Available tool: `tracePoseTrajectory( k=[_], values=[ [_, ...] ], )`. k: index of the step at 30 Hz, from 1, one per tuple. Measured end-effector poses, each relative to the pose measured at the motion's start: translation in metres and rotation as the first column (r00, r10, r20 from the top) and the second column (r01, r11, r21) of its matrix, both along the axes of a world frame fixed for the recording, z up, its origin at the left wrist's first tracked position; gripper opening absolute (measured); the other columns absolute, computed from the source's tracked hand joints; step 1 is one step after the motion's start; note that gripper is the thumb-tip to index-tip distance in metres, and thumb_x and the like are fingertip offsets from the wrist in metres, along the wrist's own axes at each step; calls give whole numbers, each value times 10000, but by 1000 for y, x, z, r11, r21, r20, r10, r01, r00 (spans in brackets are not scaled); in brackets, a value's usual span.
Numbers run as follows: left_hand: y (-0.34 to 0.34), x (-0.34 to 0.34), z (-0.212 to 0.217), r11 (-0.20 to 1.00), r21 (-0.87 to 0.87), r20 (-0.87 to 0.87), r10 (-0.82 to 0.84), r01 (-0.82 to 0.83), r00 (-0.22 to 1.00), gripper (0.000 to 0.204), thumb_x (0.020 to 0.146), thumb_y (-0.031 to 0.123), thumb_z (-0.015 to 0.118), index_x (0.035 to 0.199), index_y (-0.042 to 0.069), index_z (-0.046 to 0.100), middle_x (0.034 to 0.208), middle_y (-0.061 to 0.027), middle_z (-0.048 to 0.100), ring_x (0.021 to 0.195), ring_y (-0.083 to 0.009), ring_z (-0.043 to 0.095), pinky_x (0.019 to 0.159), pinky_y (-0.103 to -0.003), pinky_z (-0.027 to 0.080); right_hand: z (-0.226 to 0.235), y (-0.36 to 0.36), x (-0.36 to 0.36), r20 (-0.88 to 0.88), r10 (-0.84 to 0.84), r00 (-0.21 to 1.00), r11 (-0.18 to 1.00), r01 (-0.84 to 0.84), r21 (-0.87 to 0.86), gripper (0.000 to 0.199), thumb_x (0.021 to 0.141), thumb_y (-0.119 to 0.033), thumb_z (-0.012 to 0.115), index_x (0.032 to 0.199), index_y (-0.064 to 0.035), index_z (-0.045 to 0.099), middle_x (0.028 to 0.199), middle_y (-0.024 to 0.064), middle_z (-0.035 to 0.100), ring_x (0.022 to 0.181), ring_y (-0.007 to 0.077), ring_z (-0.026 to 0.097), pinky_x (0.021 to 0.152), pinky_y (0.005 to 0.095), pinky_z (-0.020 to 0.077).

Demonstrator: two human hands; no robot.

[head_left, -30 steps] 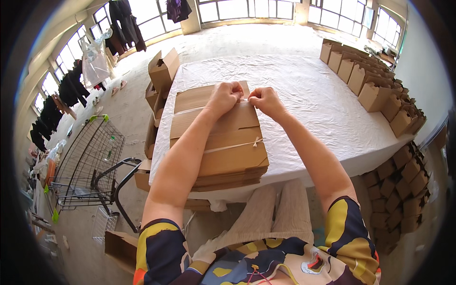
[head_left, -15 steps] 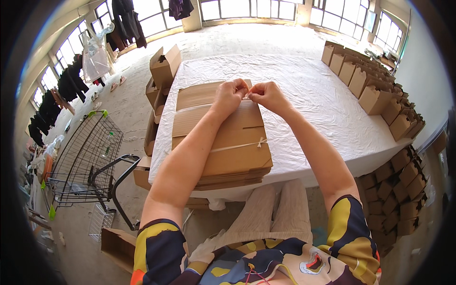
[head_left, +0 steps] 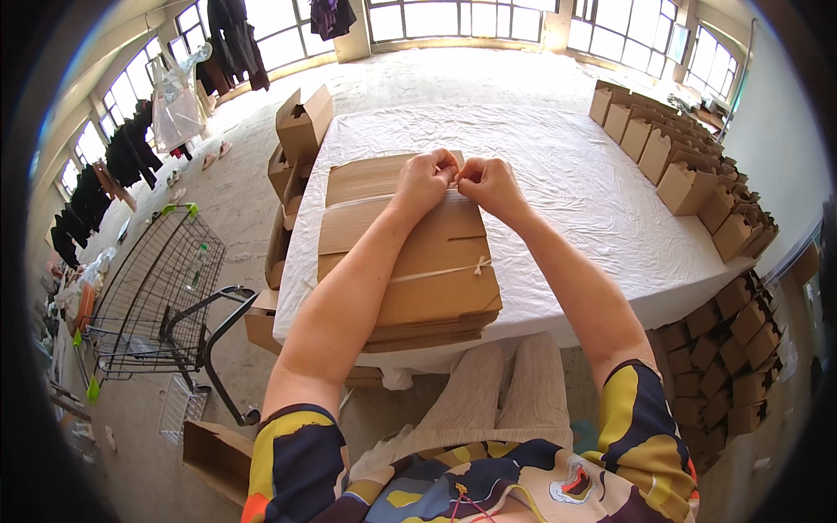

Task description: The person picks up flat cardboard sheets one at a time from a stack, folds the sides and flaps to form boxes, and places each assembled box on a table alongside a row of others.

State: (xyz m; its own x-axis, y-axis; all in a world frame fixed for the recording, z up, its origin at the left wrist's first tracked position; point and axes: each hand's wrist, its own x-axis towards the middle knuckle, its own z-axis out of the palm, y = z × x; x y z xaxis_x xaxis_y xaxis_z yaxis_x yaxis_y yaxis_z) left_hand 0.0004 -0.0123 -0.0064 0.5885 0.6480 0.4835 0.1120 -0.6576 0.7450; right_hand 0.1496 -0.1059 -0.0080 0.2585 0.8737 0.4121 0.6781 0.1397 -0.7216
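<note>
A stack of flattened brown cardboard boxes (head_left: 436, 301) lies on the table in front of me. White string runs across it in two places, and the nearer string (head_left: 478, 266) has a knot by the right side. At the far right corner of the stack, my left hand (head_left: 425, 179) and my right hand (head_left: 488, 185) meet with fingers pinched together. Both grip the farther white string (head_left: 353, 201), though the part between my fingertips is mostly hidden.
A white cloth (head_left: 558, 218) covers the table. Folded-up cardboard boxes (head_left: 684, 185) line its right edge, with more boxes (head_left: 728, 349) piled below. Several open boxes (head_left: 301, 126) stand along the left side. A wire shopping cart (head_left: 157, 288) is on the floor at left, near hanging clothes (head_left: 131, 148).
My hands have shifted slightly, staying close together at the string. The right fingers have curled in more. The stack stays in place.
</note>
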Motion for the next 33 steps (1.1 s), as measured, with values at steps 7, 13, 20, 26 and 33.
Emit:
tracePoseTrajectory(
  k=[7, 13, 20, 26, 33],
  values=[
    [-6, 1, 7, 998, -42, -37, 51, -52, 998, 128, 926, 122, 628, 927, 26, 713, 777, -110, 723, 757, -223, 707, 728, -362, 542, -17, 7, -6, 115, -161, 980, 970, 136, 199, 183, 791, -218, 712, 807, -35, 723, 729, 119, 712, 684, 252, 676, 656, 382, 531],
    [-5, 0, 4, 997, -43, -42, 56, -57, 998, 109, 931, 98, 631, 924, 15, 701, 758, -100, 702, 733, -194, 679, 703, -346, 533, -27, 12, -6, -32, -153, 988, 954, 156, 255, 181, 797, -188, 704, 797, -8, 723, 672, 108, 697, 589, 176, 635, 592, 335, 513],
    [-5, -1, 1, 1000, 5, -6, 7, -7, 1000, 57, 925, 6, 610, 925, -11, 664, 748, -45, 650, 689, -111, 600, 653, -287, 503, -34, 15, -5, -254, -163, 954, 926, 237, 294, 205, 779, -202, 703, 787, 0, 737, 654, 112, 697, 585, 176, 644, 586, 340, 516],
    [-3, -3, -1, 1000, -13, 27, -6, 6, 1000, 49, 931, 8, 619, 941, 3, 667, 743, -30, 638, 685, -104, 597, 647, -273, 496, -40, 26, 0, -336, -187, 923, 913, 290, 287, 193, 783, -164, 700, 772, 26, 731, 622, 90, 682, 564, 129, 601, 565, 318, 493],
    [-6, 1, 5, 988, -145, 38, -53, 58, 998, 51, 972, 51, 629, 964, 15, 665, 782, -24, 638, 675, -103, 608, 628, -270, 500, -55, 25, 26, -452, -191, 871, 910, 329, 251, 175, 809, -143, 708, 813, 29, 743, 649, 53, 670, 585, 102, 578, 571, 277, 468]
  ],
)
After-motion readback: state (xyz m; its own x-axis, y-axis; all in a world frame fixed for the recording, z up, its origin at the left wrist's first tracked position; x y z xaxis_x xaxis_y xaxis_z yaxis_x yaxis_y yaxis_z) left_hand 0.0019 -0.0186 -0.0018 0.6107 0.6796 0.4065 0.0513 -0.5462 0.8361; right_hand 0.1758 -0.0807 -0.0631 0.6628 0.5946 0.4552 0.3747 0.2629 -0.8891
